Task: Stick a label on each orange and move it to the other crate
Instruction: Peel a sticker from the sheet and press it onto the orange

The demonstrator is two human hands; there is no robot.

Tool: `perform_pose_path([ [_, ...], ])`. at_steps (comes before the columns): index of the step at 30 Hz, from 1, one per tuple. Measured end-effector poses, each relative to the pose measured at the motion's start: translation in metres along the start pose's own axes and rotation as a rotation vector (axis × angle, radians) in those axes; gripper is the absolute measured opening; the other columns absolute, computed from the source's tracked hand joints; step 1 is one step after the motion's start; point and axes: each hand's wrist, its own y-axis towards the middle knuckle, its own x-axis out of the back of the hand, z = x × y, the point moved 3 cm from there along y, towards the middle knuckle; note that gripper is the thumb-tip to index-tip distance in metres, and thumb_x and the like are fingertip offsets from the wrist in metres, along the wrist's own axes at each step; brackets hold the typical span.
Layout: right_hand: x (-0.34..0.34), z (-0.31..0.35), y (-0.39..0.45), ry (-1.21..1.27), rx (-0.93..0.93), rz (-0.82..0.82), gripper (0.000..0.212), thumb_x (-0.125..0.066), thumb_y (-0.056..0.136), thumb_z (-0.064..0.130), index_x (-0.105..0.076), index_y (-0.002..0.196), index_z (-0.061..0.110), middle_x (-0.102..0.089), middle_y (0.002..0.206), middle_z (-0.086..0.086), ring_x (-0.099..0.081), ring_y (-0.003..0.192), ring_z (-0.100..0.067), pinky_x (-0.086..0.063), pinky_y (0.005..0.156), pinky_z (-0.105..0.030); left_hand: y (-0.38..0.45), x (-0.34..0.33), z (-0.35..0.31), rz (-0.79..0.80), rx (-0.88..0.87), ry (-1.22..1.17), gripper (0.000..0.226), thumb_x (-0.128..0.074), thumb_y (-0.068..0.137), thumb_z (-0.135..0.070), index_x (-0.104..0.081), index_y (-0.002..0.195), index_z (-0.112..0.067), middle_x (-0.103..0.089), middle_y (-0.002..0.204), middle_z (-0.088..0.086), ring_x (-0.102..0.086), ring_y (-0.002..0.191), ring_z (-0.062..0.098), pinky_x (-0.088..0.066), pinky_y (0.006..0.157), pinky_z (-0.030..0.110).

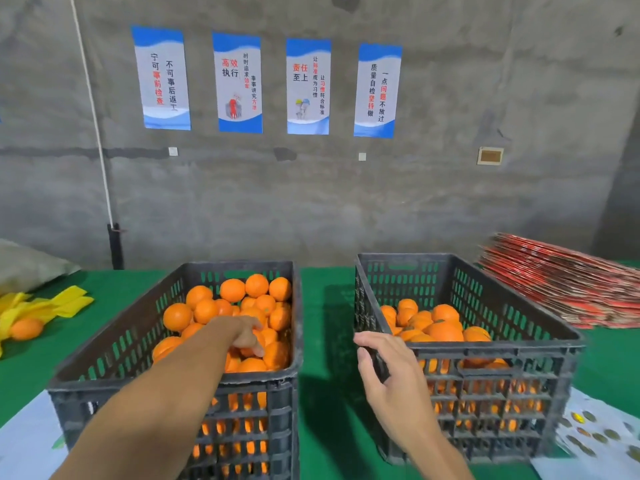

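Two dark plastic crates stand side by side on a green table. The left crate [104,344] is piled high with oranges [232,289]. The right crate [519,348] holds a lower heap of oranges [445,331]. My left hand [242,332] reaches into the left crate, its fingers pointing down and touching the oranges near the right wall, with none lifted. My right hand [391,372] hovers at the near left corner of the right crate, fingers apart and holding nothing. A white label sheet [602,441] with small round stickers lies at the bottom right.
A lone orange [26,328] lies on yellow netting [52,304] at the far left, beside a grey sack [24,265]. Flattened red cartons [568,289] are stacked at the back right. Another pale sheet [24,441] lies at the bottom left. A concrete wall with posters [239,83] stands behind.
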Motion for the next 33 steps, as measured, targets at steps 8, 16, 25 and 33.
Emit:
perform_pose_path([
  [8, -0.006, 0.010, -0.018, 0.023, -0.017, -0.007, 0.020, -0.064, 0.097, 0.016, -0.071, 0.113, 0.027, -0.065, 0.115, 0.023, -0.059, 0.115, -0.002, -0.047, 0.101, -0.031, 0.007, 0.006, -0.006, -0.145, -0.023, -0.018, 0.075, -0.073, 0.093, -0.033, -0.035, 0.156, -0.017, -0.043, 0.154, 0.013, -0.053, 0.132, 0.033, -0.050, 0.104, 0.042],
  [16, -0.006, 0.015, -0.035, 0.086, -0.130, 0.064, 0.019, -0.061, 0.100, 0.019, -0.070, 0.114, 0.030, -0.066, 0.111, 0.025, -0.058, 0.113, 0.000, -0.047, 0.097, -0.023, -0.068, 0.038, -0.038, -0.620, -0.271, -0.512, 0.057, -0.075, 0.078, -0.043, -0.059, 0.129, -0.023, -0.067, 0.113, 0.009, -0.062, 0.102, 0.026, -0.042, 0.076, 0.032],
  [25, -0.004, 0.018, -0.065, 0.097, -0.273, 0.271, 0.020, -0.060, 0.102, 0.026, -0.069, 0.120, 0.024, -0.072, 0.105, 0.012, -0.066, 0.096, -0.004, -0.055, 0.091, -0.033, -0.204, -0.039, -0.094, -0.773, -0.745, -1.141, 0.044, -0.069, 0.072, -0.045, -0.062, 0.115, -0.036, -0.066, 0.113, -0.007, -0.067, 0.099, 0.021, -0.058, 0.082, 0.039],
  [33, -0.006, 0.004, -0.136, 0.129, -0.378, 0.390, 0.021, -0.059, 0.101, 0.012, -0.069, 0.116, 0.023, -0.072, 0.096, 0.005, -0.065, 0.084, -0.015, -0.054, 0.078, -0.034, -0.227, -0.164, -0.108, -0.479, -0.801, -1.344, 0.038, -0.072, 0.083, -0.026, -0.065, 0.120, -0.030, -0.069, 0.118, -0.010, -0.067, 0.108, 0.010, -0.055, 0.085, 0.025],
])
